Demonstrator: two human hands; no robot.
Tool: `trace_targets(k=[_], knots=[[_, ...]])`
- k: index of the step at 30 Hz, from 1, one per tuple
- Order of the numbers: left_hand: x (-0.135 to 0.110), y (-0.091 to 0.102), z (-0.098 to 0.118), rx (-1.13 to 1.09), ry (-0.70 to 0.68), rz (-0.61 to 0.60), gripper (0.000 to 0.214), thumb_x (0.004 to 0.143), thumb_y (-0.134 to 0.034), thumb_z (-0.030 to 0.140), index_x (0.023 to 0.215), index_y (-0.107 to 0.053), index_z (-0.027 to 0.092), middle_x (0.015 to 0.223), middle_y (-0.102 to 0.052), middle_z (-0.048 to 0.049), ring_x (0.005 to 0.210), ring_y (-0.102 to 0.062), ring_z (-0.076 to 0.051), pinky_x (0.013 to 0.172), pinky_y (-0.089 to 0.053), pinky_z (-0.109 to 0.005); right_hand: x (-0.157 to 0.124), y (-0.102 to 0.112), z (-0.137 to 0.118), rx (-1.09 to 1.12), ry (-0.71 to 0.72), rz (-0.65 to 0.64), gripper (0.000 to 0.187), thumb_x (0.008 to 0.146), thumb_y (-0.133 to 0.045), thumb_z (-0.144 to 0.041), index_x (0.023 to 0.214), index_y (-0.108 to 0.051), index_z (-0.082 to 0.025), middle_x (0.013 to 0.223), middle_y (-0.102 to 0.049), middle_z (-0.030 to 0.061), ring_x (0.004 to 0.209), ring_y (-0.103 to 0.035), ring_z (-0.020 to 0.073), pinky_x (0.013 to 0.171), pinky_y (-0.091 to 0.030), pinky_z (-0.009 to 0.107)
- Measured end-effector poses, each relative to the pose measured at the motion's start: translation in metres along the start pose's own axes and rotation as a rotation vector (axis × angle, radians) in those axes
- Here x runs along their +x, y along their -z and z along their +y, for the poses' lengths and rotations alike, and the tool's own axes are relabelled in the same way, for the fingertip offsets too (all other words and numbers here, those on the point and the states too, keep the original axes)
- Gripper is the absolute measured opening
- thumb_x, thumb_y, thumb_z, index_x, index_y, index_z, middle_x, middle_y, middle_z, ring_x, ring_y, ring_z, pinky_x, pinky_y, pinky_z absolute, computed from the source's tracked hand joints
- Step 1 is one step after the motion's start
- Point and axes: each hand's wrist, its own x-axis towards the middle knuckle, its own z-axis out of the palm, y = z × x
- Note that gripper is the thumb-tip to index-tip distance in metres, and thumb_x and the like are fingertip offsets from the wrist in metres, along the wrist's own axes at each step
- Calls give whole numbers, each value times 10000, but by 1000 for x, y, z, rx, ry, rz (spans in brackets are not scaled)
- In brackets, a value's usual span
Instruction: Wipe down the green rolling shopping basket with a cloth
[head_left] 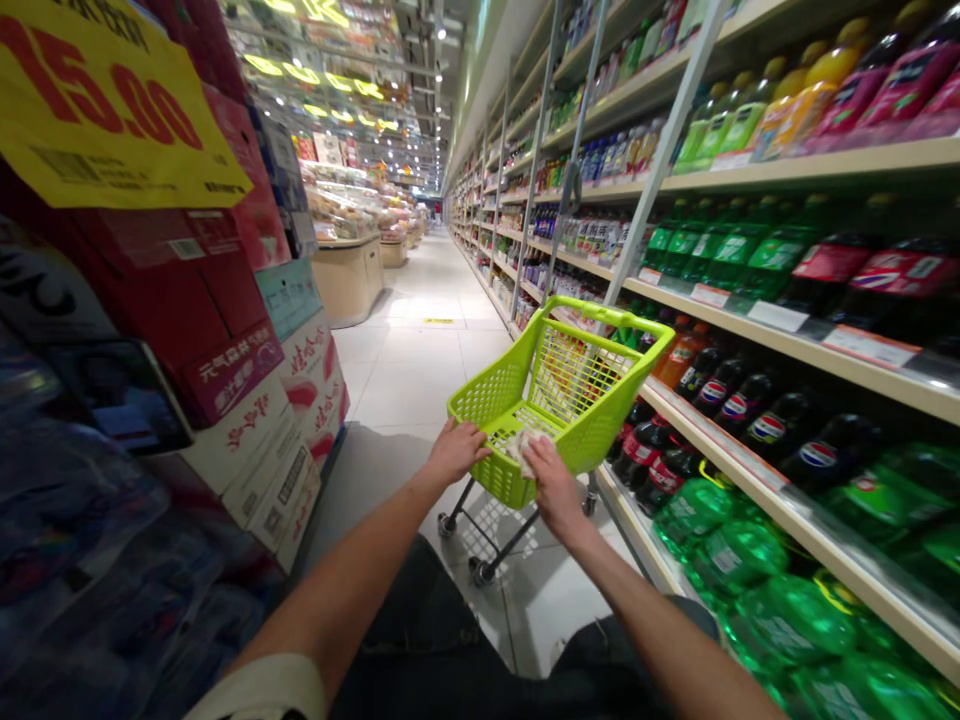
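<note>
A small lime-green plastic shopping cart (592, 400) on wheels stands in a supermarket aisle just ahead of me. My left hand (455, 452) grips the near rim of the cart's basket with its fingers curled over the edge. My right hand (550, 482) is closed on the same rim further right, with a pale crumpled cloth or paper (525, 445) pressed between the fingers and the rim. The basket looks empty apart from that.
Shelves of soda bottles (750, 420) run along the right, close beside the cart. Stacked red and white cartons (247, 400) with a yellow price sign (105, 110) stand on the left. The white tiled aisle (420, 360) leads toward display counters (349, 275) far ahead.
</note>
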Motion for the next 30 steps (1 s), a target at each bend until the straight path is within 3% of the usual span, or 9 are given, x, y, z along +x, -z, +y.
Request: trace_targets(k=[4,8,11,14,18,21,24,27,30], knots=[[0,-4,22,5,3,39,326,849,-380,455,880,-586,205,922,-605,-40,978,-491,-202,869,-292,-369,-23,-12,-21,-54,81,35,458,783,-432,-52,1206,-505,-212,1236,-526,94,1245,-357,232,997,-340,486],[-3,-4,46,-67,28,36,330,857,-357,444,944,-575,211,980,-612,-49,1014,-492,-208,920,-278,-400,-33,13,2,-195,-11,79,362,794,-449,-90,1120,-571,-190,1176,-567,123,1182,-437,244,958,-380,461],[-7,-5,42,-95,113,39,334,873,-328,333,1145,-479,210,1251,-495,-72,1183,-394,-220,999,-215,-444,-35,24,14,-271,-94,128,343,794,-433,-86,1083,-591,-182,1149,-581,133,1161,-456,253,945,-383,465],[-10,-10,32,-97,122,4,405,849,-303,174,1244,-392,161,1397,-324,-97,1286,-273,-185,1038,-207,-398,-27,4,1,-288,-132,143,341,797,-427,-78,1085,-585,-171,1147,-582,139,1153,-465,256,941,-378,475],[-12,-16,27,-88,8,-1,435,816,-295,98,1229,-420,148,1401,-314,-117,1298,-259,-158,1062,-198,-383,-8,-25,-17,-227,-46,65,346,805,-435,-81,1120,-563,-147,1181,-562,143,1184,-436,253,949,-376,472],[-12,-16,30,-84,-28,16,458,800,-310,72,1231,-420,180,1404,-311,-110,1293,-274,-162,1065,-192,-421,-14,-11,1,-193,78,38,347,824,-421,-89,1130,-562,-169,1193,-560,114,1216,-400,229,975,-359,461],[-11,-14,36,-86,-24,22,454,793,-322,59,1211,-435,194,1399,-319,-110,1285,-293,-177,1061,-187,-461,-28,7,17,-210,40,121,354,826,-434,-106,1148,-555,-193,1205,-551,106,1245,-358,218,995,-341,462],[-10,-13,43,-87,-22,11,456,790,-327,57,1216,-429,183,1397,-318,-128,1279,-305,-183,1055,-194,-475,-28,-6,7,-203,-24,182,400,818,-429,-90,1197,-517,-184,1226,-531,117,1262,-327,221,1002,-341,465],[-10,-13,43,-79,-44,24,492,784,-318,41,1244,-403,194,1395,-323,-125,1279,-307,-184,1050,-193,-494,-20,-23,-5,-156,60,130,437,819,-401,-66,1231,-484,-183,1247,-515,103,1272,-309,206,1008,-344,453]])
